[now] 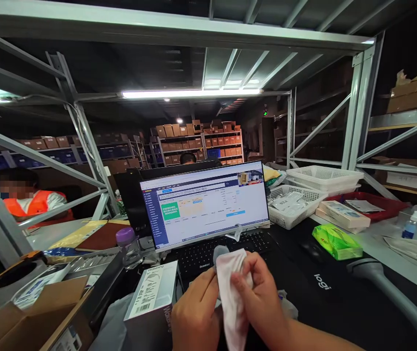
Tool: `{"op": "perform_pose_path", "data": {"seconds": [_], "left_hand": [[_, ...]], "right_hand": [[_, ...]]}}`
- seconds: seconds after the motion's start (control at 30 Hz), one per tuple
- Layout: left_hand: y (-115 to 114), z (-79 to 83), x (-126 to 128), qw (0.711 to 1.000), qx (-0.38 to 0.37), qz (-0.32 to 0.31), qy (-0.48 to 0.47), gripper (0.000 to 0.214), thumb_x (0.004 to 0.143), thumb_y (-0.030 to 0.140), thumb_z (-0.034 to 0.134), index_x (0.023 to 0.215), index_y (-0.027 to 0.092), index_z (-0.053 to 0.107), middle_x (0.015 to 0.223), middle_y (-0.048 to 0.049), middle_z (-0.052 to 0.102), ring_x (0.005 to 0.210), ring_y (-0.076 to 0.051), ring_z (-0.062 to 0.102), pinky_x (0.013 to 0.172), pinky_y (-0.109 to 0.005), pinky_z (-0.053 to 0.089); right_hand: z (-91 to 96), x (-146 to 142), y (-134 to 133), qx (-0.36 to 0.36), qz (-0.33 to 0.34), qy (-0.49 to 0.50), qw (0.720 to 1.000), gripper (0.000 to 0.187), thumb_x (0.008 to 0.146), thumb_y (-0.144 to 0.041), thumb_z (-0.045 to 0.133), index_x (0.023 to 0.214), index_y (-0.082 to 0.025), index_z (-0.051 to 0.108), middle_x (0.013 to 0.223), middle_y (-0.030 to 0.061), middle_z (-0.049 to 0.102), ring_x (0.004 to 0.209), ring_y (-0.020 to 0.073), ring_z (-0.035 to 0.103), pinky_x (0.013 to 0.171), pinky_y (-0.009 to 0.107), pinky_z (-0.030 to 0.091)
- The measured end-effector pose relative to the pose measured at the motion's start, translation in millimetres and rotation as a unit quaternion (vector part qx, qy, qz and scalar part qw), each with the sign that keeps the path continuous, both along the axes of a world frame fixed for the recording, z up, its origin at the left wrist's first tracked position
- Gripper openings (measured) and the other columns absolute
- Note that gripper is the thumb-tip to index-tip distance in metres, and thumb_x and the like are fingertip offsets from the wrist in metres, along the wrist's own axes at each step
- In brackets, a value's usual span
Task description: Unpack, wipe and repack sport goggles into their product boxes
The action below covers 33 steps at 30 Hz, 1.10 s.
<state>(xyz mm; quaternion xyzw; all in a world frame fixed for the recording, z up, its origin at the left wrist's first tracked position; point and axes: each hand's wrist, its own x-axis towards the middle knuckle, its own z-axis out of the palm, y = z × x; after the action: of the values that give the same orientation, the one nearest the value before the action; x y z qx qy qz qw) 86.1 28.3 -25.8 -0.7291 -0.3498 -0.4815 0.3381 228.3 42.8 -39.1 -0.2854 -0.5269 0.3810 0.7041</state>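
My right hand (261, 287) is closed with thumb and fingers pinching a white cloth (232, 292), which hangs down between my hands. On the other side my left hand (197, 312) is closed, its fingertips against the cloth and at a grey, see-through rounded piece (220, 251). What kind of thing this piece belongs to is hidden by the cloth. A clear curved piece (234, 233) shows just beyond it, in front of the monitor (208, 209). To the left of my left hand stands a white printed box (153, 297).
A black keyboard (201, 256) lies under the monitor. Toward the right are a green tissue pack (336, 242), a grey handheld scanner (367, 270) and white baskets (296, 219). An opened cardboard box (43, 317) and a purple-capped bottle (129, 248) stand left. A person in an orange vest (32, 207) sits far left.
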Motion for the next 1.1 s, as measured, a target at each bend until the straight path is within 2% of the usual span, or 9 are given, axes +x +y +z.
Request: {"op": "perform_pose_path", "data": {"seconds": [0.2,0.37,0.5,0.57,0.73,0.87,0.93,1.0,1.1], "left_hand": [[-1.5,1.4,4.6,1.000,-0.010,-0.014,-0.001,0.025,0.099,0.019,0.046,0.104,0.015,0.070,0.096,-0.0075,0.077,0.086,-0.017,0.074,0.076,-0.025,0.057],[-0.9,-1.5,3.3,1.000,-0.023,0.004,-0.015,0.024,0.098,0.016,0.047,0.096,0.015,0.071,0.090,-0.0073,0.076,0.079,-0.017,0.073,0.068,-0.024,0.058],[0.1,-5.6,5.9,1.000,-0.006,-0.001,0.002,0.024,0.099,0.019,0.047,0.102,0.012,0.071,0.096,-0.0103,0.077,0.085,-0.019,0.074,0.073,-0.026,0.059],[0.3,-8.3,8.4,0.999,0.022,-0.027,0.035,0.022,0.099,0.020,0.052,0.105,0.010,0.070,0.102,-0.0127,0.077,0.095,-0.021,0.074,0.081,-0.028,0.059],[-0.1,-10.8,10.8,0.996,0.019,-0.048,0.069,0.020,0.096,0.012,0.053,0.107,0.009,0.070,0.110,-0.0126,0.077,0.104,-0.022,0.073,0.089,-0.029,0.058],[-1.1,-6.9,7.2,0.999,0.024,-0.001,0.033,0.022,0.097,0.009,0.048,0.104,0.009,0.070,0.105,-0.0124,0.077,0.097,-0.021,0.074,0.085,-0.028,0.058],[-2.3,-5.5,5.7,0.999,0.025,0.017,0.010,0.023,0.098,0.009,0.047,0.101,0.010,0.070,0.101,-0.0125,0.078,0.091,-0.020,0.075,0.080,-0.027,0.058],[-3.7,-5.6,5.0,1.000,0.014,0.020,-0.009,0.025,0.100,0.017,0.046,0.099,0.010,0.070,0.100,-0.0138,0.077,0.086,-0.019,0.075,0.074,-0.025,0.057],[-4.1,-9.0,5.0,0.999,0.013,0.030,-0.032,0.028,0.101,0.022,0.045,0.097,0.011,0.070,0.099,-0.0148,0.076,0.084,-0.019,0.075,0.069,-0.023,0.055]], "right_hand": [[7.2,2.8,1.0,0.053,-0.067,-0.095,0.992,0.041,0.079,-0.030,0.068,0.053,-0.022,0.037,0.051,-0.0085,0.037,0.053,0.0126,0.040,0.103,0.047,0.037],[-0.8,-6.5,0.6,0.081,-0.082,-0.105,0.988,0.044,0.077,-0.029,0.071,0.048,-0.021,0.039,0.046,-0.0101,0.036,0.046,0.0093,0.036,0.106,0.050,0.034],[13.6,6.2,4.4,-0.045,0.040,0.015,0.998,0.049,0.067,-0.036,0.082,0.054,-0.022,0.038,0.049,-0.0093,0.038,0.048,0.0096,0.034,0.071,0.035,0.048],[27.4,19.9,7.8,-0.126,0.121,0.120,0.977,0.057,0.058,-0.037,0.090,0.060,-0.023,0.035,0.053,-0.0086,0.042,0.050,0.0095,0.035,0.052,0.024,0.038],[45.8,38.3,17.5,-0.180,0.165,0.194,0.950,0.068,0.050,-0.037,0.096,0.061,-0.022,0.031,0.054,-0.0086,0.043,0.051,0.0081,0.034,0.048,0.019,0.029],[27.9,19.8,16.0,-0.115,0.058,0.101,0.987,0.058,0.064,-0.044,0.088,0.059,-0.023,0.034,0.052,-0.0099,0.033,0.049,0.0082,0.025,0.047,0.022,0.025],[13.1,5.6,9.2,-0.053,-0.017,0.023,0.998,0.052,0.072,-0.039,0.081,0.055,-0.022,0.036,0.050,-0.0102,0.032,0.047,0.0082,0.026,0.056,0.027,0.037],[-0.5,-6.5,1.3,0.056,-0.091,-0.059,0.993,0.046,0.078,-0.027,0.075,0.050,-0.020,0.038,0.046,-0.0106,0.037,0.044,0.0078,0.033,0.079,0.037,0.045],[-10.9,-13.9,-4.4,0.196,-0.168,-0.155,0.954,0.042,0.081,-0.014,0.070,0.049,-0.019,0.043,0.044,-0.0125,0.044,0.044,0.0072,0.043,0.104,0.044,0.033]]}}
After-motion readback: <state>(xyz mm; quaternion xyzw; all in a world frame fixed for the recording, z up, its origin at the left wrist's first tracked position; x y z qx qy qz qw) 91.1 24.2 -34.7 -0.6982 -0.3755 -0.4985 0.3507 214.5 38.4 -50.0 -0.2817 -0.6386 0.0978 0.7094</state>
